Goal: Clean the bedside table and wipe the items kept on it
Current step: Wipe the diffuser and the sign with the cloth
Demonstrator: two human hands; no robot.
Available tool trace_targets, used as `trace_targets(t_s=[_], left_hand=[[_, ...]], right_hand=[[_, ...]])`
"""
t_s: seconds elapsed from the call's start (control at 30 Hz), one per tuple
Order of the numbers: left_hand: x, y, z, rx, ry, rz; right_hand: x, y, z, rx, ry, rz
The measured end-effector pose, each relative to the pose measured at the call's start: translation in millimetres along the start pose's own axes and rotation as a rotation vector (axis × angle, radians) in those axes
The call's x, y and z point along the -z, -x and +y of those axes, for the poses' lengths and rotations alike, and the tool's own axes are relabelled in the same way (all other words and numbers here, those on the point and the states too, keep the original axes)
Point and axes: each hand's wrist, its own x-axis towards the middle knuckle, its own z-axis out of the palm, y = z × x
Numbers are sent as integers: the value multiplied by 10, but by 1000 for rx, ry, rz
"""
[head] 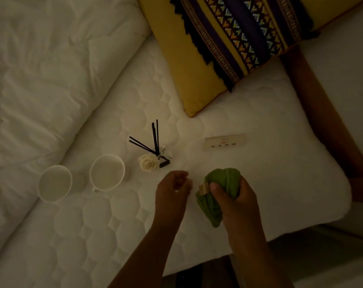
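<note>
1. Your right hand (pixel 236 196) is closed around a bunched green cloth (pixel 216 196), which also wraps a small tan object I can't identify.
2. Your left hand (pixel 173 189) hovers just beside the cloth with its fingers loosely curled; it seems to hold nothing, though the dim light leaves that uncertain.
3. The items are laid out on the white quilted mattress (pixel 270 163), not on a table: two white cups (pixel 55 182) (pixel 107 172) side by side, a reed diffuser (pixel 155 150) with dark sticks and a white rose just beyond your left hand, and a small pale card or box (pixel 225 141) further right.
4. The bedside table itself is out of view, so you can't judge from here whether it is cleaned.
5. My reading: the clearing-off looks done and wiping is under way; whether the cups, diffuser and card are wiped I can't tell.
</note>
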Motion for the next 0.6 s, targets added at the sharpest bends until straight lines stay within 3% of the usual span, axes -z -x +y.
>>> trace_targets(t_s=[0.13, 0.23, 0.37, 0.6], left_hand=[[-300, -318, 314, -227, -93, -25], [-499, -575, 493, -251, -70, -125], [-563, -757, 489, -263, -208, -164], [-262, -317, 427, -87, 180, -298]], right_hand=[[186, -48, -53, 54, 45, 37], [326, -63, -78, 99, 93, 59], [403, -46, -78, 115, 124, 65], [256, 2, -120, 306, 250, 113]])
